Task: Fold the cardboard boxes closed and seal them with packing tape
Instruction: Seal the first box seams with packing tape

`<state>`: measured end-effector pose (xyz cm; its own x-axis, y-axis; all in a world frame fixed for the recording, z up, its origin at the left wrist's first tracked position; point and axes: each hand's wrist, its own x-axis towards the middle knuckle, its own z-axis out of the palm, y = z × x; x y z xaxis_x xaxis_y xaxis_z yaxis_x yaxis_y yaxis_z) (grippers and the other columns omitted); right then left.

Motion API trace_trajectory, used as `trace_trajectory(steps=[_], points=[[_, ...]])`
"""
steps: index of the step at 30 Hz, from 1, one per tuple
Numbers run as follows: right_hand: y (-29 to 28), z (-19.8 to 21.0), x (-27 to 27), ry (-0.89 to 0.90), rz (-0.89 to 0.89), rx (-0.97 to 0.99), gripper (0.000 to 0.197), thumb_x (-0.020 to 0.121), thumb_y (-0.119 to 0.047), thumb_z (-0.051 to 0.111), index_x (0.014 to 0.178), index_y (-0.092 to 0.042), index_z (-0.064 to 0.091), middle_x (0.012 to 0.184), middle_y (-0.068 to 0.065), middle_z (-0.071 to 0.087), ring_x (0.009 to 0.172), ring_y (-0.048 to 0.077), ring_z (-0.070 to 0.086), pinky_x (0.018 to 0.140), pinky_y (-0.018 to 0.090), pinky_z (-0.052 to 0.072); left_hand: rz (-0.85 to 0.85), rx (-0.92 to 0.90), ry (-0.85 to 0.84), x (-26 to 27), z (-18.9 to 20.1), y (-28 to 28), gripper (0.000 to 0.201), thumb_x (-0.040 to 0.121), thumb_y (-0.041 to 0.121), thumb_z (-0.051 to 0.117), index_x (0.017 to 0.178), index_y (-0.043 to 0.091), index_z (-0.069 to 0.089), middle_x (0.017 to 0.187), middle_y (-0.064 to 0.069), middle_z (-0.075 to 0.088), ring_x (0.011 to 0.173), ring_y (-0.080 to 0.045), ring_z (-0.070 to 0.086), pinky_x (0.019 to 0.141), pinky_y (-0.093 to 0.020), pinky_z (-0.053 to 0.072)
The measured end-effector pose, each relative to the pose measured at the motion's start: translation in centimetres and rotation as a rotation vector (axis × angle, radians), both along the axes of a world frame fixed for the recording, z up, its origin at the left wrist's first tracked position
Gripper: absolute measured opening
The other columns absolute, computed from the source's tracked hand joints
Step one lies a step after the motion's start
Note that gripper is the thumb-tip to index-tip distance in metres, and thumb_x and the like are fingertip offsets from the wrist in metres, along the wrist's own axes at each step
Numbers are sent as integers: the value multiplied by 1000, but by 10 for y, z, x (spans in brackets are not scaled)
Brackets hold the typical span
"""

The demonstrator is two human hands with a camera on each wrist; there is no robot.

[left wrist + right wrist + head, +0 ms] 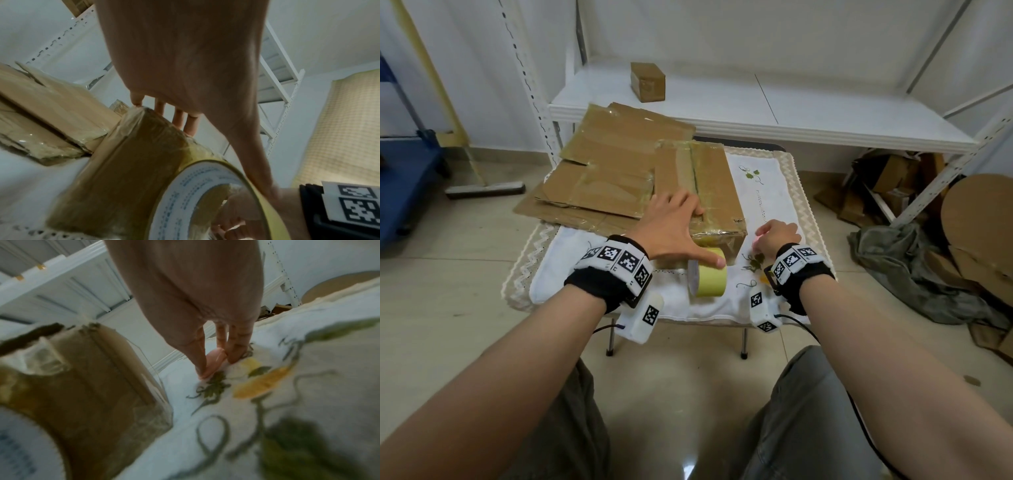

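A closed cardboard box (709,192) with glossy tape along its top seam stands on the small table. My left hand (674,229) lies across its near top edge with fingers straight, and its thumb reaches down onto a yellow-green roll of packing tape (710,279) standing against the box's front face. From the left wrist, the fingers (179,118) press the box (123,162) top above the tape roll (195,194). Right of the box (92,378), my right hand (779,234) pinches a small pink object (213,361) against the cloth; what the object is stays unclear.
Flattened taped cardboard (602,171) lies left of the box, overhanging the table's white embroidered cloth (774,192). A small taped box (648,82) sits on the white shelf (756,113) behind. Cardboard scraps (893,181), a grey cloth (911,274) and a broom (486,190) are on the floor.
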<state>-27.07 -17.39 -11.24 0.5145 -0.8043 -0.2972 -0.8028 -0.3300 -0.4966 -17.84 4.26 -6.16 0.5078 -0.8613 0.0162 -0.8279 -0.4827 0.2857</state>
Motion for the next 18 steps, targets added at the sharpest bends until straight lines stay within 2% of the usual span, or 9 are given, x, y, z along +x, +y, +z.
trace_trajectory(steps=[2,6,7,9,11,12,15,18], points=[[1,-1,0,-81,-24,36,29,83,-6,74,109,-17,67,136,14,48,121,36,53,102,44,49,-9,5,-5,2,-3,1,123,31,104,42,125,25,46,116,9,33,112,-17,35,105,-38,28],[1,1,-5,-302,-96,143,31,69,5,75,89,-15,63,119,15,64,100,32,68,88,45,59,-29,1,-12,4,-6,1,125,31,105,44,126,24,45,120,8,35,114,-18,36,108,-40,28],[1,3,-7,-374,-111,172,29,71,6,75,92,-11,65,114,15,67,95,30,69,86,44,60,-31,-1,-14,4,-7,2,125,31,105,43,127,24,45,120,8,36,114,-18,36,108,-40,28],[5,11,-11,-544,-123,243,26,83,3,73,107,-3,66,100,13,68,78,23,69,72,30,61,-28,-12,-16,3,-8,2,126,32,105,44,127,23,45,120,7,36,113,-18,37,108,-42,29],[9,21,-16,-698,-125,288,22,90,1,68,112,1,65,92,14,67,62,15,63,55,19,54,-24,-17,-14,2,-8,2,127,32,105,43,129,22,44,121,7,36,112,-18,36,108,-43,30],[10,25,-18,-754,-110,307,21,92,0,66,113,2,65,92,15,68,59,14,61,52,18,51,-20,-16,-13,1,-8,2,129,32,105,42,130,22,44,121,7,35,112,-18,36,108,-43,30],[15,40,-26,-880,-33,441,19,91,2,67,110,-1,67,95,19,68,60,15,63,57,19,53,-5,-10,-9,-1,-7,3,135,29,108,35,133,23,43,122,7,34,113,-18,35,109,-45,29],[20,50,-33,-963,61,571,23,82,4,76,102,-4,69,96,10,71,79,20,67,77,23,56,3,-8,-9,-2,-6,3,138,27,109,32,134,22,43,122,7,34,114,-19,36,111,-48,28]])
